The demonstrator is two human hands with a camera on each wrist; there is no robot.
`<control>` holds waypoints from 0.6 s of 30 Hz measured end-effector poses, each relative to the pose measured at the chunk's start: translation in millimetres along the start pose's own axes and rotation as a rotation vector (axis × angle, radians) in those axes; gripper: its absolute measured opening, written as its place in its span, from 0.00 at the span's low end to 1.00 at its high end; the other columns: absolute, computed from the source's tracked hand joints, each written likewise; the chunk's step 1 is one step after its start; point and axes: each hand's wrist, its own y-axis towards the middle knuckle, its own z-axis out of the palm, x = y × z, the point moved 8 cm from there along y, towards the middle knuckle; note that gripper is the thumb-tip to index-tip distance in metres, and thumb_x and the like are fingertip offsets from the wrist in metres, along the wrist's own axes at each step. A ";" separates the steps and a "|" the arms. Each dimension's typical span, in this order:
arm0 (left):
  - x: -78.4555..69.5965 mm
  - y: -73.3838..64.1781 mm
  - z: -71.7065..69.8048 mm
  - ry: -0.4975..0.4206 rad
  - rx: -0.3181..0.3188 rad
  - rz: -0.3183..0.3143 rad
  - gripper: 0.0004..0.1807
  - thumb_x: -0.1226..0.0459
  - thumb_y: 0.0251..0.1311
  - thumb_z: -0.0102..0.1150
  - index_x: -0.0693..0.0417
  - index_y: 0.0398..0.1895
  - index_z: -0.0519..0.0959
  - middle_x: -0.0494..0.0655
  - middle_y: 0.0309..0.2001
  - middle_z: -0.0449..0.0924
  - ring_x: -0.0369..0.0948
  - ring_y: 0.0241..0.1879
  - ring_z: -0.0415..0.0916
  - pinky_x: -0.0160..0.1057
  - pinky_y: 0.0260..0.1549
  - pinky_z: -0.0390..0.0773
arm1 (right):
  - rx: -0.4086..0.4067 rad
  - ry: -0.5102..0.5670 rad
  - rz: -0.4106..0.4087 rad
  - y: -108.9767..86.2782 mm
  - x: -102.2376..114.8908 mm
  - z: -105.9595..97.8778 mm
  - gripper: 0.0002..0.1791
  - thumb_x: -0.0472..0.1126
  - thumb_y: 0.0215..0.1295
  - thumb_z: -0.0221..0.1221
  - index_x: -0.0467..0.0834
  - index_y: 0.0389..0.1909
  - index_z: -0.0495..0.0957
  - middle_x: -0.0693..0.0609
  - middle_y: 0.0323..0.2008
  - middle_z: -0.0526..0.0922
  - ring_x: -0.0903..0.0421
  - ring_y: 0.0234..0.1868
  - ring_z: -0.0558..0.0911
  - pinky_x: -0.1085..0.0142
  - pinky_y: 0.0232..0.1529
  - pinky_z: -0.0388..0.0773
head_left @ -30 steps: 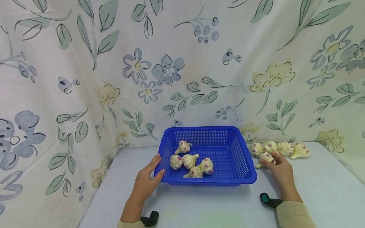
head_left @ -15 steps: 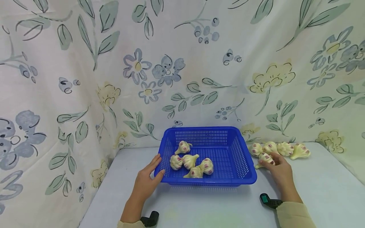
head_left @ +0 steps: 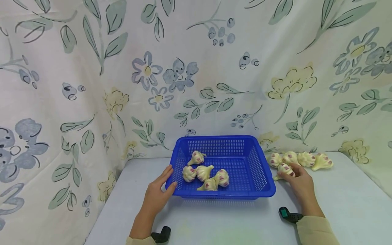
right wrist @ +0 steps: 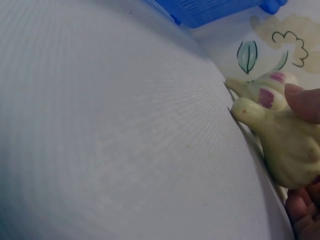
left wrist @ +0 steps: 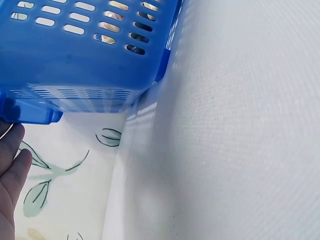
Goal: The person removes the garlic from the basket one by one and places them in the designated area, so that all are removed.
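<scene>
My left hand (head_left: 158, 193) rests at the near left corner of a blue plastic basket (head_left: 220, 194), its fairly straight fingers and thumb touching the rim. Several white garlic bulbs with purple patches lie in the left half of the basket, one garlic bulb (head_left: 222, 178) near the middle. My right hand (head_left: 299, 182) pinches another garlic bulb (head_left: 285, 170) on the table just right of the basket. In the right wrist view, thumb and fingers sit on either side of this garlic bulb (right wrist: 292, 150), its stem pointing left.
Behind the held bulb stands a row of several garlic bulbs (head_left: 306, 159) along the back of the white table (head_left: 346, 197). A floral curtain (head_left: 196, 68) hangs behind the table. The basket's right half shows its bare mesh floor.
</scene>
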 end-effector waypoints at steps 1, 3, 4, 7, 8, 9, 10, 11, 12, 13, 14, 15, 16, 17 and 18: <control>-0.1 0.1 -0.2 0.001 -0.001 0.000 0.30 0.56 0.64 0.63 0.48 0.69 0.71 0.38 0.71 0.65 0.41 0.70 0.64 0.48 0.60 0.71 | -0.001 0.000 0.000 0.1 0.4 0.0 0.52 0.64 0.60 0.63 0.41 0.76 0.53 0.32 0.72 0.59 0.34 0.71 0.59 0.38 0.67 0.62; -0.3 0.4 -0.4 0.001 -0.001 -0.003 0.30 0.56 0.64 0.63 0.48 0.69 0.71 0.37 0.71 0.65 0.41 0.70 0.64 0.48 0.60 0.71 | -0.001 0.000 0.001 0.6 1.1 -0.1 0.52 0.63 0.60 0.63 0.41 0.76 0.53 0.33 0.72 0.59 0.34 0.71 0.59 0.38 0.67 0.62; -0.6 0.4 -0.6 0.000 -0.001 -0.003 0.30 0.56 0.64 0.63 0.48 0.69 0.71 0.38 0.71 0.65 0.41 0.70 0.64 0.48 0.60 0.71 | -0.002 0.002 0.002 0.8 1.5 -0.3 0.52 0.63 0.60 0.63 0.41 0.76 0.53 0.32 0.72 0.59 0.33 0.71 0.59 0.38 0.67 0.62; -0.6 0.7 -1.0 -0.002 -0.004 -0.006 0.30 0.56 0.64 0.63 0.48 0.69 0.71 0.38 0.71 0.66 0.41 0.70 0.64 0.48 0.60 0.71 | -0.002 0.002 0.003 0.9 2.5 -0.6 0.52 0.63 0.60 0.63 0.41 0.76 0.53 0.33 0.72 0.59 0.34 0.71 0.59 0.38 0.67 0.62; -0.3 0.7 -1.0 0.000 -0.004 -0.007 0.30 0.56 0.64 0.63 0.48 0.69 0.71 0.38 0.71 0.66 0.41 0.70 0.64 0.48 0.60 0.71 | -0.002 0.003 0.003 1.0 2.5 -0.6 0.52 0.63 0.60 0.64 0.41 0.76 0.53 0.33 0.72 0.59 0.34 0.71 0.59 0.38 0.67 0.62; -0.3 0.7 -1.1 -0.001 -0.005 -0.007 0.30 0.56 0.64 0.63 0.48 0.69 0.71 0.38 0.71 0.66 0.41 0.70 0.64 0.48 0.60 0.71 | -0.002 0.002 0.004 0.9 2.5 -0.7 0.52 0.63 0.60 0.63 0.41 0.76 0.53 0.33 0.72 0.59 0.34 0.71 0.59 0.38 0.67 0.62; -0.2 0.7 -1.0 0.000 -0.005 -0.006 0.30 0.56 0.64 0.63 0.48 0.69 0.71 0.38 0.71 0.66 0.41 0.70 0.64 0.48 0.61 0.70 | -0.002 0.001 0.005 0.6 2.4 -0.6 0.52 0.63 0.60 0.63 0.41 0.76 0.53 0.33 0.72 0.59 0.34 0.71 0.59 0.38 0.67 0.62; 0.1 0.6 -0.8 0.001 -0.006 -0.005 0.30 0.56 0.64 0.63 0.48 0.69 0.71 0.38 0.71 0.66 0.41 0.70 0.64 0.48 0.61 0.70 | -0.003 0.001 0.006 0.4 2.4 -0.7 0.52 0.63 0.60 0.63 0.41 0.76 0.52 0.33 0.72 0.59 0.34 0.71 0.58 0.38 0.68 0.61; 0.3 0.5 -0.7 0.004 -0.007 -0.004 0.30 0.56 0.64 0.63 0.48 0.69 0.71 0.38 0.71 0.66 0.41 0.70 0.64 0.48 0.61 0.70 | -0.005 0.003 0.006 0.0 2.4 -0.8 0.52 0.63 0.60 0.63 0.41 0.76 0.52 0.33 0.72 0.59 0.34 0.71 0.58 0.38 0.68 0.61; 0.5 0.4 -0.6 0.004 -0.007 -0.002 0.30 0.57 0.64 0.63 0.48 0.69 0.71 0.38 0.71 0.66 0.41 0.70 0.64 0.48 0.61 0.70 | -0.007 0.005 0.007 -0.3 2.4 -1.0 0.52 0.63 0.60 0.63 0.41 0.76 0.52 0.33 0.72 0.59 0.34 0.71 0.58 0.38 0.68 0.61; 0.4 0.3 -0.5 0.006 -0.007 0.000 0.30 0.57 0.63 0.63 0.48 0.69 0.71 0.39 0.71 0.66 0.42 0.70 0.64 0.48 0.61 0.70 | -0.008 0.009 0.008 -0.5 2.3 -1.1 0.52 0.63 0.60 0.63 0.41 0.76 0.52 0.32 0.72 0.59 0.34 0.71 0.58 0.38 0.68 0.61; 0.2 0.2 -0.4 0.007 -0.007 0.002 0.30 0.57 0.63 0.63 0.48 0.69 0.71 0.39 0.71 0.66 0.42 0.70 0.64 0.48 0.61 0.70 | -0.011 0.012 0.010 -0.8 2.1 -1.4 0.52 0.63 0.60 0.63 0.41 0.76 0.52 0.32 0.72 0.59 0.34 0.71 0.58 0.38 0.68 0.61; 0.0 0.0 -0.4 0.009 -0.008 0.003 0.30 0.57 0.63 0.63 0.48 0.69 0.71 0.39 0.71 0.66 0.42 0.70 0.64 0.48 0.61 0.70 | -0.013 0.016 0.011 -1.1 2.1 -1.7 0.52 0.63 0.60 0.63 0.41 0.76 0.52 0.33 0.72 0.60 0.34 0.71 0.58 0.39 0.68 0.61; -0.2 -0.2 -0.4 0.013 -0.008 0.007 0.30 0.56 0.64 0.63 0.49 0.69 0.71 0.39 0.71 0.66 0.42 0.70 0.64 0.48 0.61 0.70 | -0.016 0.018 0.012 -1.4 2.0 -2.1 0.52 0.63 0.60 0.63 0.41 0.77 0.52 0.33 0.71 0.60 0.34 0.71 0.59 0.39 0.68 0.62; -0.5 -0.4 -0.4 0.020 -0.009 0.011 0.30 0.56 0.64 0.63 0.49 0.69 0.71 0.39 0.72 0.66 0.42 0.70 0.64 0.48 0.61 0.70 | -0.018 0.020 0.014 -1.7 1.8 -2.4 0.52 0.63 0.60 0.63 0.41 0.76 0.52 0.33 0.71 0.60 0.35 0.71 0.59 0.39 0.68 0.62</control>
